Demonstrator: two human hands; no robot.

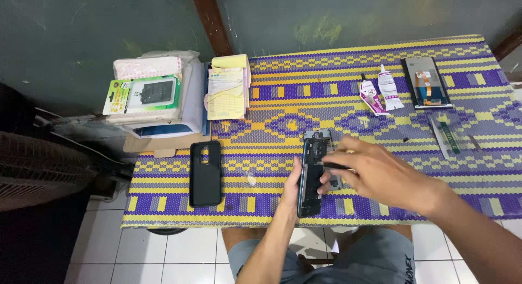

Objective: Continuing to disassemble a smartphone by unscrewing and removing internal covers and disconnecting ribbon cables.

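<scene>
Opened dark flat phone (312, 178) on its edge.
Left hand (292, 187) pinches its thin sides; right hand (375, 172) at 3 o'clock pinches a thin dark tool (336, 165). It looks light and breakable.

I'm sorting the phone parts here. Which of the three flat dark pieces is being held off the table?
The opened phone, tilted on edge in the left hand. The black case and the screen panel lie flat on the mat, untouched.

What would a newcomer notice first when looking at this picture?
First, the two hands at the middle of the table: the left hand holds an opened phone on its edge, while the right hand works on it with a thin dark tool. Next comes the bright yellow and purple woven mat covering the table. A black phone case lies flat on it, left of the hands.
</scene>
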